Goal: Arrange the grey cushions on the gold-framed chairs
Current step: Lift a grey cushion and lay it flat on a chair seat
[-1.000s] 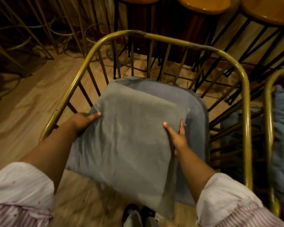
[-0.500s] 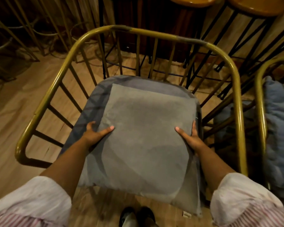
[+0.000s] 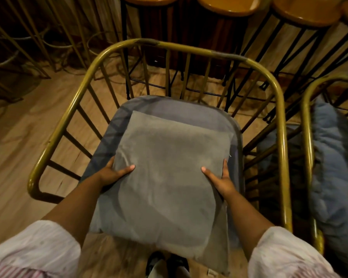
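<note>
The cushion has come down and back since a second ago: it was held tilted, hanging off the chair's left front, and now it lies flatter over the seat, squared to it. Both hands have slid toward its near half.

The left hand has a grip on the cushion's left edge, thumb on top, fingers tucked beneath. The right hand clasps the right edge the same way, thumb laid on the fabric. Each hand is closed on the cushion.

The cushion is roughly rectangular, its long axis running from the chair's open front to its back. Its far edge stops short of the seat's rear, leaving a strip of blue-grey seat bare; its near edge overhangs the seat front, above the person's shoes.

The chair's gold frame curves round the seat's back and both sides, with thin spindles below, hemming the cushion in. Behind the chair stand bar stools on black legs. Right of the chair is a second gold frame with a blue cushion inside. Left of it, bare wooden floor.
</note>
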The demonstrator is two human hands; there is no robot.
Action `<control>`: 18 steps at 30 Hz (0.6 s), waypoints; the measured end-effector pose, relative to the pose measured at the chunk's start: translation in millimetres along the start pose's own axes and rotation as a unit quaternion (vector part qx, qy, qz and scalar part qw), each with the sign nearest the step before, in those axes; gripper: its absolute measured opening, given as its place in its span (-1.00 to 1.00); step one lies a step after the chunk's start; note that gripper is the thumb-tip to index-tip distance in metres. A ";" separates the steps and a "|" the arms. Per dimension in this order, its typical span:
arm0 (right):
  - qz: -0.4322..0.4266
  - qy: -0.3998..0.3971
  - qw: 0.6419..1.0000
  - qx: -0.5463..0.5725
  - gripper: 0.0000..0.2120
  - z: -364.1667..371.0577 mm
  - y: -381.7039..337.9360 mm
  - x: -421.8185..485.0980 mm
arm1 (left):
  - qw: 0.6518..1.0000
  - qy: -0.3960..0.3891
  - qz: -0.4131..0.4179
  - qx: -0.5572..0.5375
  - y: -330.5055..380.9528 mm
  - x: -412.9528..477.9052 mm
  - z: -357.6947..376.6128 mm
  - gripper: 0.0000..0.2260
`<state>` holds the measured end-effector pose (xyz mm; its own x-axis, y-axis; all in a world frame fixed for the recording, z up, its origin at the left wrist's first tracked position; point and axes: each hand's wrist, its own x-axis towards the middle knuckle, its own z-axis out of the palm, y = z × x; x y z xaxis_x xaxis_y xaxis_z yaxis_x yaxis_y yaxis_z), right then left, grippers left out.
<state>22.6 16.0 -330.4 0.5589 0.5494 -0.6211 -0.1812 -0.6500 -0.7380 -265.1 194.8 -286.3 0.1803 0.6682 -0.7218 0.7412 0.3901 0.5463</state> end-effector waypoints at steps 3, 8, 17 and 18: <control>0.016 -0.015 0.998 -0.053 0.14 -2.3 5.2 6.5 | 1.000 -0.006 0.006 0.026 0.4 1.3 3.9 -0.04; 0.009 0.003 0.995 -0.096 0.08 1.2 -1.1 1.6 | 0.995 0.014 0.009 0.094 7.3 -1.4 10.7 -0.07; -0.154 0.078 0.970 -0.169 -0.62 -43.3 -79.1 -86.4 | 0.978 -0.053 0.136 0.147 124.0 -119.4 51.6 -0.43; -0.171 0.093 0.968 -0.155 -0.65 -57.1 -89.2 -101.0 | 0.973 -0.063 0.163 0.152 141.0 -135.5 57.2 -0.48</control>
<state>28.5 -11.5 -186.8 0.6852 0.6747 -0.2742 0.2761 -0.5890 -0.7595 -148.0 123.1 -135.8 0.5024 0.6340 -0.5879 0.7846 -0.0485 0.6181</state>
